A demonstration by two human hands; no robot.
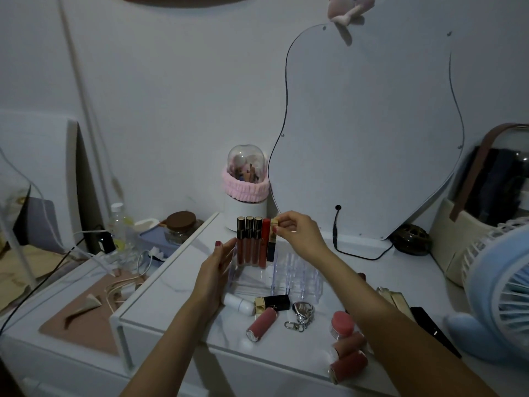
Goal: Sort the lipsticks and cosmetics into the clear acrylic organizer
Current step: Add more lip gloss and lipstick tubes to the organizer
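Note:
The clear acrylic organizer (297, 275) stands mid-table. Three dark lip gloss tubes (249, 242) and a red lipstick (265, 243) stand upright in its back row. My right hand (297, 234) pinches the gold top of a black-and-gold lipstick (272, 239) standing in the slot beside the red one. My left hand (219, 269) rests with straight fingers against the organizer's left wall. Loose on the table lie a black-and-gold lipstick (272, 303), a pink tube (262, 325), a white tube (239, 303), a pink jar (342, 325) and two pink tubes (349, 358).
A keyring (302, 312) lies in front of the organizer. A wavy mirror (369, 133) leans on the wall, a domed brush holder (246, 193) to its left. A blue fan (503, 293) and dark flat cases (429, 328) fill the right side. Cables and bottles crowd the lower left shelf.

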